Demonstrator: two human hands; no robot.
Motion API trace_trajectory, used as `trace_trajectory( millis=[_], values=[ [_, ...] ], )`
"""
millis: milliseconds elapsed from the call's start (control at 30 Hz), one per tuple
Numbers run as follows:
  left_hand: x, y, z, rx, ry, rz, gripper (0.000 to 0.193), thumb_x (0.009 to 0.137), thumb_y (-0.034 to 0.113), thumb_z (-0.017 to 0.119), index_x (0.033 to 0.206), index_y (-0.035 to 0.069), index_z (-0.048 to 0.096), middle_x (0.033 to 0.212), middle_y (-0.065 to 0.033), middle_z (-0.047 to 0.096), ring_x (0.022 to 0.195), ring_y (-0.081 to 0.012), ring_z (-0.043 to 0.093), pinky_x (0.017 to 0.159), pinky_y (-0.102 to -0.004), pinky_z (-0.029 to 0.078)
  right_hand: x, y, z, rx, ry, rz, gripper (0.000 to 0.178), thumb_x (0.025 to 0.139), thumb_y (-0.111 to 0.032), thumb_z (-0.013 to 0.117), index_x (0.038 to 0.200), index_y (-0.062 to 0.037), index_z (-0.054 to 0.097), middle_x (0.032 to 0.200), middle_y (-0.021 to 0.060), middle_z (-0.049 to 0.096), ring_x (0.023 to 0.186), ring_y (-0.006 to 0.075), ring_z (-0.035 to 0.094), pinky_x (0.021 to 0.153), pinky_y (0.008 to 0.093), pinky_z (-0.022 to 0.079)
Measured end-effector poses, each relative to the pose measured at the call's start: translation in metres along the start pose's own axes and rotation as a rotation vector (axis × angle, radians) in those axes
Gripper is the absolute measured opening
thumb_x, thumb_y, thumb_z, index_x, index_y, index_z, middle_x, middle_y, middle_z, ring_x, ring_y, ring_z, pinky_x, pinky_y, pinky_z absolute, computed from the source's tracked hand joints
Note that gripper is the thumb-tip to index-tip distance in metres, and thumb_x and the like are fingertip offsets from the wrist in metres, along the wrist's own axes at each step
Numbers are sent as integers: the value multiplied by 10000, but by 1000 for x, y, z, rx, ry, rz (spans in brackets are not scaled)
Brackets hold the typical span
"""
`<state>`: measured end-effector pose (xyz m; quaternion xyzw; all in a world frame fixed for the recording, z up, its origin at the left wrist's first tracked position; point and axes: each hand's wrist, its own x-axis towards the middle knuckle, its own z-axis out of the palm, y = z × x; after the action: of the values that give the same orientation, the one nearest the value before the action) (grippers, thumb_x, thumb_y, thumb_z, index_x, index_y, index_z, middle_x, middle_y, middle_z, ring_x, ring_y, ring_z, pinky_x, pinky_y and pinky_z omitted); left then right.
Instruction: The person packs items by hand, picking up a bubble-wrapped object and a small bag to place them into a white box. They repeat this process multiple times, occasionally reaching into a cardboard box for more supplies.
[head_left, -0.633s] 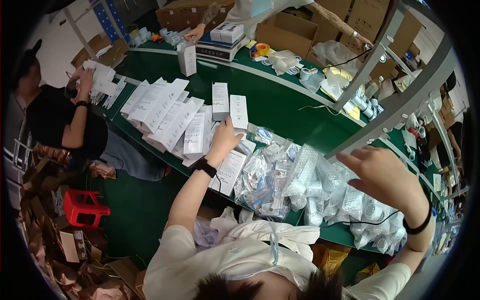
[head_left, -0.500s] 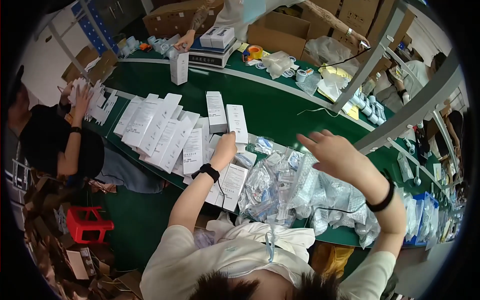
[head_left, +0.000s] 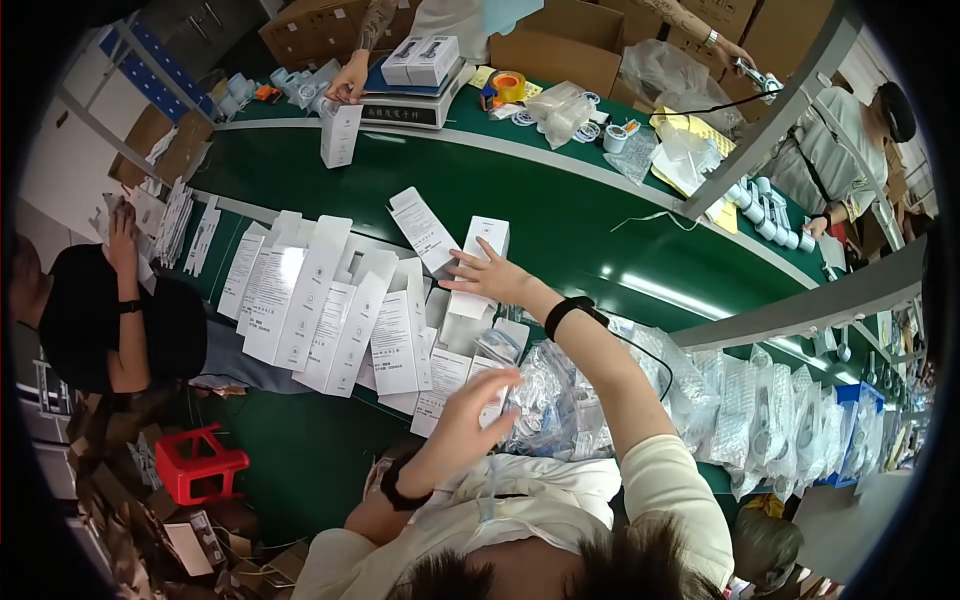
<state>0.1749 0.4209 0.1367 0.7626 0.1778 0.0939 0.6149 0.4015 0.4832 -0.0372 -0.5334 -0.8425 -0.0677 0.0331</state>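
Note:
My right hand reaches across with fingers spread, resting on or just over an upright white box. Beside that box, to its left, a second white box leans at a tilt. Close to my body, my left hand is raised, thumb and fingers apart, with nothing visible in it. It hovers near a white carton and a pile of clear bags with small parts. Several open, unfilled-looking white cartons lean together on the left.
Bubble-wrapped items line the right side, near a blue bin. A metal post rises at right. Across the green table, a co-worker's hand touches a white box beside a scale. Another person handles white cards at left.
My left hand has let go of the upright box and drawn back toward my body. My right hand has swung left onto that box. The neighbouring box now leans more to the left.

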Motion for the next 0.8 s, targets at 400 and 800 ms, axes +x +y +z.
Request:
trace_trajectory(
  millis=[400,800],
  values=[
    [-74,147,-112,-92,449,554,461,657,116,630,1032,15,380,1013,-185,440,907,-257,479,672,-329,457,-71,2,-222,790,547,799,819,545,-191,751,1227,-4,338,1094,140,463,1046,249,458,914,352,355],
    [113,65,12,38,17,749,841,568,76,776,1248,115,281,1237,-134,322,1152,-285,375,910,-370,378,-175,-78,-257,1021,882,1000,587,739,-177,577,1244,26,356,1054,169,540,946,236,551,834,312,427]
  ],
)
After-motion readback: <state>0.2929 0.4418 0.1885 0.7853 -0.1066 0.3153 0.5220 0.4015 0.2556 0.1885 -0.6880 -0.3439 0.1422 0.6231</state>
